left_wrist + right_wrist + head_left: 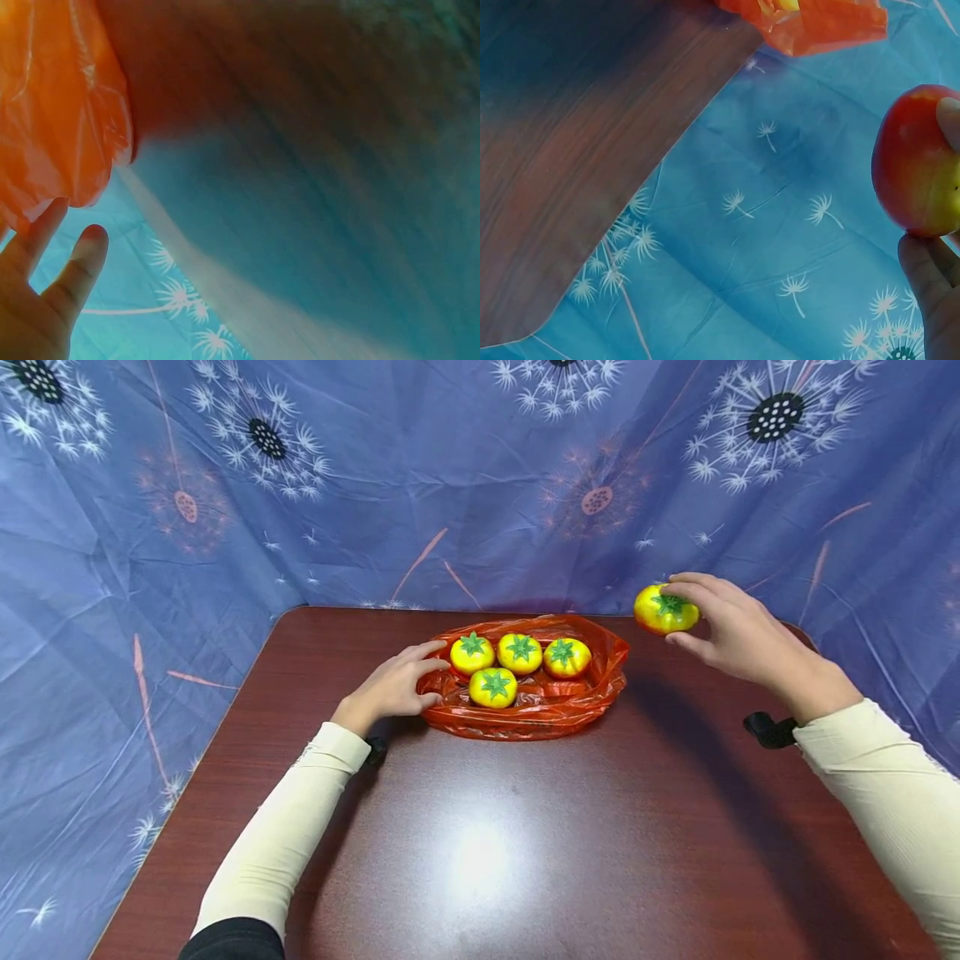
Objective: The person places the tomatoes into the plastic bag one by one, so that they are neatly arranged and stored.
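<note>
A red plastic bag [525, 724] lies spread on the table with its mouth gaping upward. Several yellow-and-red tomatoes [519, 652] with green star-shaped tops sit inside it. At the bag's left rim is my left hand [393, 685], fingers spread and touching the plastic; the left wrist view shows its fingertips [91, 238] right by the bag's side. My right hand [738, 625] pinches another tomato [660, 614] between thumb and fingers, raised to the right of the bag. From the right wrist view, that tomato [911, 161] shows a red underside.
The dark wooden table [480, 802] has a bright glare spot in front of the bag. A blue cloth [480, 485] with a dandelion pattern hangs behind the table and along its left side. Black straps [771, 729] circle the wrists.
</note>
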A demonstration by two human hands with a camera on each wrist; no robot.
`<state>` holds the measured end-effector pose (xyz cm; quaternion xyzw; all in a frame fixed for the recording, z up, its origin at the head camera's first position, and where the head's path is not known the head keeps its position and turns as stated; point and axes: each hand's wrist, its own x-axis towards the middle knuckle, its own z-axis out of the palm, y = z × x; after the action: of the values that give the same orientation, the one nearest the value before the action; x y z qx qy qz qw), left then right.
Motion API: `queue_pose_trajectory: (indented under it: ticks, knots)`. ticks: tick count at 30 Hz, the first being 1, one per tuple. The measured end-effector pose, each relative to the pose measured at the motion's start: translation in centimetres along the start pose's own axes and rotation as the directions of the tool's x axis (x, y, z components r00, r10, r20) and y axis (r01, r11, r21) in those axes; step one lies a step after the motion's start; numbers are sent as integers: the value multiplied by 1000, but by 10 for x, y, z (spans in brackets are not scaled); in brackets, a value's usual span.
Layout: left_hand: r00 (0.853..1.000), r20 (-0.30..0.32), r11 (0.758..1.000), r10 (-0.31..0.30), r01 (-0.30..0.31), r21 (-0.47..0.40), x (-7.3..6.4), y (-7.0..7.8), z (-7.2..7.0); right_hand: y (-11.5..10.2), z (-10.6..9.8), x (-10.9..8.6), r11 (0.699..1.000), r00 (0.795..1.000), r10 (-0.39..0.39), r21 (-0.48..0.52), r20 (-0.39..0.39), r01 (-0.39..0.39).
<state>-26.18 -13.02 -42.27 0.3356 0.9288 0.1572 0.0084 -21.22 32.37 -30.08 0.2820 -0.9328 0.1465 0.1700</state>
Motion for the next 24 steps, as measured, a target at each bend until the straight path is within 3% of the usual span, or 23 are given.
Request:
queue_pose_trajectory:
  ticks: [24]
  knots:
    - [1000,-14,1000,12,-12,-5,1,0,1,-38,35,41,996,989,-88,22,119,86]
